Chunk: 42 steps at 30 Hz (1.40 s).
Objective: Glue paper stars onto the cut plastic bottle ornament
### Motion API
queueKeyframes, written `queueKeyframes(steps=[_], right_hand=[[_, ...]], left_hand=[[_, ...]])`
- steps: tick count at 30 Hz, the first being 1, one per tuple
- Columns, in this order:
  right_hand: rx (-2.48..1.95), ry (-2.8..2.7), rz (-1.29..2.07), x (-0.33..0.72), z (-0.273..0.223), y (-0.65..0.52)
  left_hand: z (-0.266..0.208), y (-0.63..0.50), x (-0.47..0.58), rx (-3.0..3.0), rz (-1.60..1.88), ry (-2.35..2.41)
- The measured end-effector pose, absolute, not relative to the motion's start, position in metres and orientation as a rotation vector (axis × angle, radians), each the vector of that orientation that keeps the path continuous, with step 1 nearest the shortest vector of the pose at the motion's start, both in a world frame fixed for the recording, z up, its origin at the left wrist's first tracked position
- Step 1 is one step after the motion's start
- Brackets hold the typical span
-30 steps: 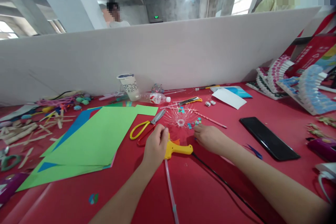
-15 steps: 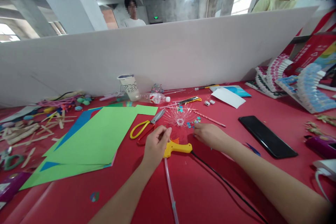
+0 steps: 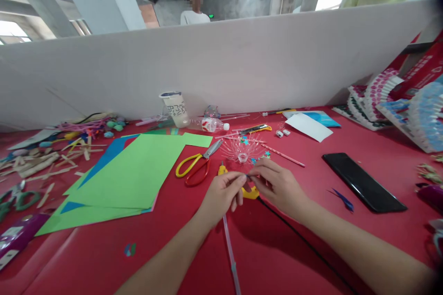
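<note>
My left hand (image 3: pixel 223 192) and my right hand (image 3: pixel 277 187) meet fingertip to fingertip above the table. Both are closed in a pinch; whatever sits between the fingertips is too small to name. Beneath them lies a yellow hot glue gun (image 3: pixel 222 170), partly covered by the hands, with a long clear glue stick (image 3: pixel 228 244) poking out toward me and a black cord (image 3: pixel 294 226) running right. Just beyond the hands is a clear plastic piece cut into spread strips (image 3: pixel 242 157), with small shiny stars (image 3: pixel 245 141) on and beside it.
Scissors (image 3: pixel 199 164) lie left of the glue gun, beside green paper sheets (image 3: pixel 128 175). A box cutter (image 3: pixel 258 129), plastic bottle (image 3: pixel 211 124) and paper cup (image 3: pixel 176 109) stand or lie farther back. To the right are a black phone (image 3: pixel 363 182) and blue tweezers (image 3: pixel 344 200).
My right hand has left the stars and come in to meet my left hand, which has shifted slightly right and nearer. The whole view has moved a little.
</note>
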State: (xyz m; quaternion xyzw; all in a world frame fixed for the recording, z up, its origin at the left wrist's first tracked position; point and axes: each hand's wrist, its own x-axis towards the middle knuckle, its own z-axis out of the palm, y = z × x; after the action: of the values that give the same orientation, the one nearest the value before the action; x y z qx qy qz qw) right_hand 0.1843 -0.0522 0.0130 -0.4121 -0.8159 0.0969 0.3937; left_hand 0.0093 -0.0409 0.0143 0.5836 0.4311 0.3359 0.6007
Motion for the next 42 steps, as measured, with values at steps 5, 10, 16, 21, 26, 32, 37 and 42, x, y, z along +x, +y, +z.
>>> queueKeyframes(steps=[5,10,16,21,26,32,37,42], right_hand=[[-1.000,-2.075,0.246,0.184,0.012,-0.054],[-1.138,-2.255,0.254,0.178,0.001,-0.052],[-1.300,-2.580,-0.007,0.150,-0.015,-0.056],[-1.337,-2.514,0.124,0.147,-0.021,-0.052],[-1.370,-2.303,0.214,0.159,-0.019,-0.050],[-1.145,-1.893,0.363,0.167,-0.003,-0.049],[-1.142,-1.855,0.519,0.168,0.000,-0.050],[-1.237,-1.752,0.729,0.170,-0.003,-0.054]], left_hand=[[0.018,-0.038,0.007,1.295,0.849,0.967],[0.014,-0.022,-0.007,1.371,0.982,1.065],[0.010,-0.002,-0.021,1.414,1.215,1.141],[0.009,0.008,-0.031,1.405,1.322,1.202],[0.007,0.015,-0.041,1.400,1.336,1.248],[0.000,0.011,-0.035,1.390,1.292,1.242],[-0.001,0.002,-0.022,1.402,1.233,1.223],[0.004,-0.006,-0.015,1.411,1.212,1.222]])
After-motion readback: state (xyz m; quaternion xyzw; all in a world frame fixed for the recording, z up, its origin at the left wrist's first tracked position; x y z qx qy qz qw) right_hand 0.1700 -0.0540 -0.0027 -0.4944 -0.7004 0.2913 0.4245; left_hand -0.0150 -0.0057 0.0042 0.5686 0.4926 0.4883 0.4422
